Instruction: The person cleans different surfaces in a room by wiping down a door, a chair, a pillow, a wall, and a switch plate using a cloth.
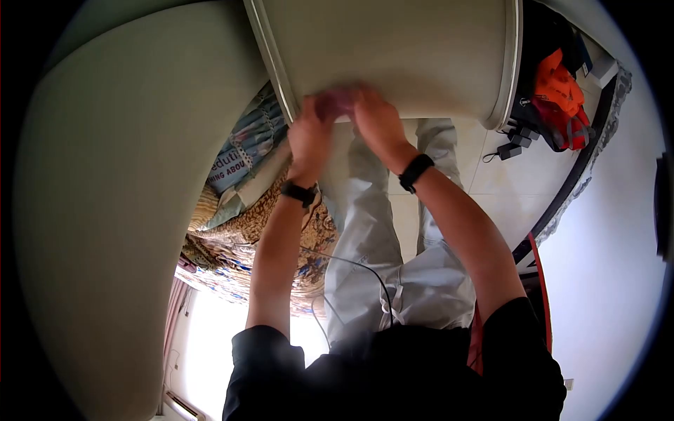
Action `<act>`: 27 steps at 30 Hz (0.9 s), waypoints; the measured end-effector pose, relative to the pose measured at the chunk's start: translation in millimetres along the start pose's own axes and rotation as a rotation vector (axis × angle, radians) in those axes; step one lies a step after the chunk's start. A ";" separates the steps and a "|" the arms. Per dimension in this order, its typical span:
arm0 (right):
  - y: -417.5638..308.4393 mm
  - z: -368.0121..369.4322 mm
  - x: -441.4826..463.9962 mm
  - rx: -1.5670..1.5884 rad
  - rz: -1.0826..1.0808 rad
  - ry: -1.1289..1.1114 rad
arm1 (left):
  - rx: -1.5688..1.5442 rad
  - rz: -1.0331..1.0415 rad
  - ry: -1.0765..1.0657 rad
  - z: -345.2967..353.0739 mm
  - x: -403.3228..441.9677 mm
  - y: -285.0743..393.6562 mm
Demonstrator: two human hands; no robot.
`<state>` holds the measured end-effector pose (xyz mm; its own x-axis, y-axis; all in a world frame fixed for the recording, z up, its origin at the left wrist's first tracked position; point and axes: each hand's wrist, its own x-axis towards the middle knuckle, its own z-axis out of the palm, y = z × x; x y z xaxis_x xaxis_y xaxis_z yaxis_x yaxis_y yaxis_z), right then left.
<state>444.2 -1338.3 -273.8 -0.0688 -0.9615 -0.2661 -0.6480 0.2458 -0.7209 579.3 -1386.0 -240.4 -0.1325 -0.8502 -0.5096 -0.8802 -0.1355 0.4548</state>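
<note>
A small pinkish-purple thing, smeared by motion, is between my two hands at the lower part of a cream panel. My left hand is closed around its left side. From the right, my right hand grips it with the fingers bent over it. The blur hides what kind of thing it is, though it looks soft like cloth. Whether it touches the panel I cannot tell. Each wrist wears a black band.
Patterned bedding lies at the left, beside a large pale surface. On the tiled floor at the right are an orange and red bag and black adapters. A dark cable hangs before my grey trousers.
</note>
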 end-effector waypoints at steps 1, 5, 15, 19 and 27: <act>-4.2 4.5 7.2 0.032 -0.023 0.021 | -0.042 0.033 0.058 -1.2 4.0 -7.7; 5.9 -1.5 28.0 0.092 -0.070 0.060 | -0.072 0.018 0.138 6.3 26.9 -6.5; 106.0 -110.4 16.2 0.094 0.116 0.231 | -0.154 0.169 -0.009 92.2 58.7 123.2; 127.6 -124.2 -23.2 0.217 0.149 0.261 | -0.222 0.184 -0.133 112.6 36.0 144.3; 86.5 -64.8 -44.4 0.206 0.151 0.208 | -0.279 0.033 -0.159 84.8 1.4 76.4</act>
<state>342.0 -1282.4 -283.0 -0.3197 -0.9116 -0.2586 -0.4534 0.3868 -0.8030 473.2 -1354.4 -268.3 -0.2478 -0.7689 -0.5893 -0.7182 -0.2625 0.6445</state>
